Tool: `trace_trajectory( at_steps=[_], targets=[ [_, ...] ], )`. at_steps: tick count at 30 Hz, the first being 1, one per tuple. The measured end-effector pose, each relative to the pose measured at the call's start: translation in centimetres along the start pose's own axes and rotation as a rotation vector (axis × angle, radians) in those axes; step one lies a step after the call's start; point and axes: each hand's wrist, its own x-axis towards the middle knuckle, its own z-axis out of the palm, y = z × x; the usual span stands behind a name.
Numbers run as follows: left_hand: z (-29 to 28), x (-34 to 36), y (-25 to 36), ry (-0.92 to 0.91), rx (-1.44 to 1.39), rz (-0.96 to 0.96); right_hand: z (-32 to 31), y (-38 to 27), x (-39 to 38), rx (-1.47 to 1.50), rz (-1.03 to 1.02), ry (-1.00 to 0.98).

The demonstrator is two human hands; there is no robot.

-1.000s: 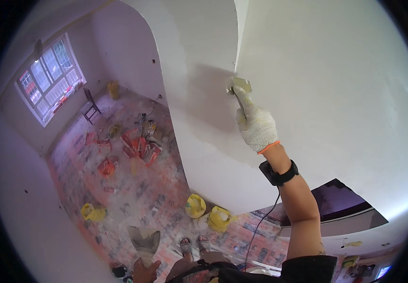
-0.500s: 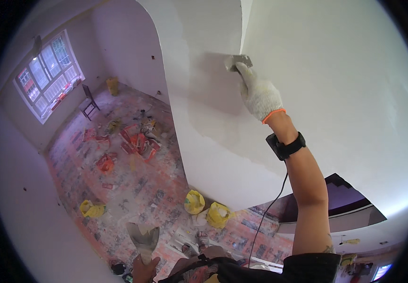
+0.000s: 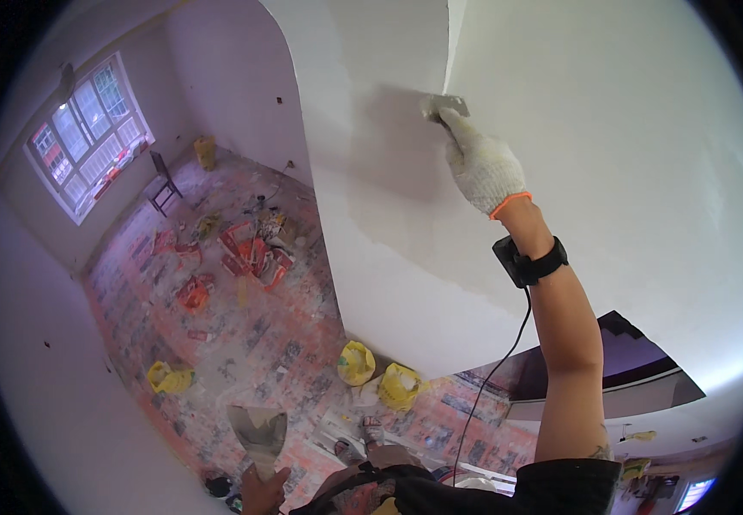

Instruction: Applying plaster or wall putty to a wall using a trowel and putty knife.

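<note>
My right hand (image 3: 485, 170), in a white knitted glove with an orange cuff, is raised and closed round a small putty knife (image 3: 451, 105). Its blade lies against the white plastered wall (image 3: 406, 257), close to the corner line where two surfaces meet. Damp-looking grey patches spread over the wall to the left of the blade. Low at the bottom of the view, my bare left hand (image 3: 263, 493) grips the handle of a wider putty knife (image 3: 260, 432). Its blade points up and carries pale filler. A black strapped device (image 3: 529, 261) with a cable sits on my right wrist.
Two yellow bags (image 3: 356, 363) stand at the wall's foot, and another yellow bag (image 3: 170, 377) lies farther left. Red bags and scraps (image 3: 251, 253) litter the floor. A dark chair (image 3: 163, 183) stands near the window. An opening (image 3: 637, 352) cuts into the wall at lower right.
My right hand has shifted slightly right and up with its putty knife along the wall. The left hand and its wider putty knife have barely moved.
</note>
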Motion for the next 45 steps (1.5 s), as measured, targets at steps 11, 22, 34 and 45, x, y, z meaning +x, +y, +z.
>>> trace_trajectory(
  at_steps=[11, 22, 34, 45],
  targets=[
    [0.1, 0.7, -1.9, -0.015, -0.202, -0.009, 3.9, 1.4, -4.0, 0.247, -0.104, 0.221],
    [0.8, 0.1, 0.1, 0.001, -0.124, -0.044, 2.6, -0.2, -0.9, 0.038, 0.109, 0.143],
    [0.1, 1.2, -1.4, -0.027, -0.144, -0.029, 2.8, 0.4, -5.6, 0.745, 0.021, 0.145],
    [1.6, -1.2, 4.4, 0.056, 0.034, -0.087, 3.3, -1.7, -8.8, 1.397, 0.363, -0.316]
  ],
)
